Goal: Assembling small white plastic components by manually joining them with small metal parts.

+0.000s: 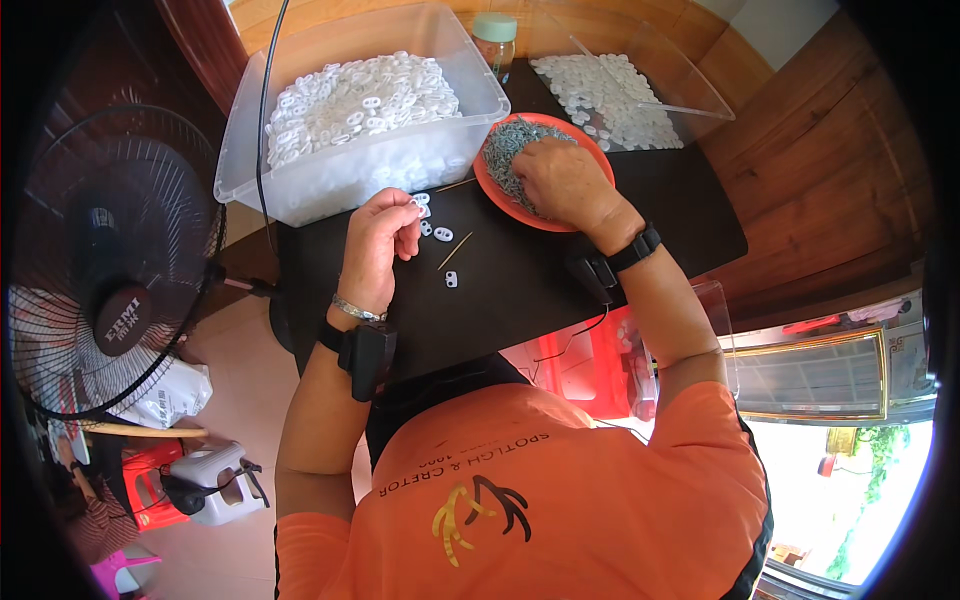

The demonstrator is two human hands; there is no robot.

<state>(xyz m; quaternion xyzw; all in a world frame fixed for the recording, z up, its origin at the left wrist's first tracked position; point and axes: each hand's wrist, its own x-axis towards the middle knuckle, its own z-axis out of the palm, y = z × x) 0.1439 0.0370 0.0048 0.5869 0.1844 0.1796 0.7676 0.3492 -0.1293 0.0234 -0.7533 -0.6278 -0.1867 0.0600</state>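
1 white piece (421, 203) sitting pinched in my left hand (383, 236), beside loose pieces (443, 234), apparently for steady holding. My right hand (568, 180) resting among grey parts (503, 160); fingertips hiding, so I cannot tell grip. Orange bowl (510, 208) standing within reach, presumably easing picking.

Black fan (125, 300) — left | red stool (143, 465) beside grey stool (207, 460) | white bag (175, 400) | green-lidded jar (494, 32)
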